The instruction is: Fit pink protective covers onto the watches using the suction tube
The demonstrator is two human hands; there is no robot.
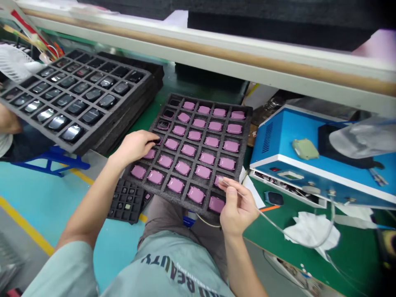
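A dark foam tray (pixel 213 101) lies in front of me, its compartments filled with rows of purple watch cases (pixel 188 150). A few compartments at its far left corner hold dark pieces. At the tray's left side, my left hand (pixel 134 145) has its fingertips pinched at a dark-faced watch case (pixel 158 140) in its slot. My right hand (pixel 237 208) is closed around the end of a thin hose (pixel 272 223), by the tray's right edge. The tip points at a purple watch case there, partly covered by the fingers. The hose loops back toward a blue machine (pixel 284 142).
Stacked foam trays (pixel 123 111) with dark glossy watches stand at left, beside another person's arm (pixel 8 119). A green watch case (pixel 305 149) rests on the machine. Crumpled tissue (pixel 312 231) and a dark watch (pixel 274 198) lie on the green bench. A small-parts tray (pixel 126 199) is below.
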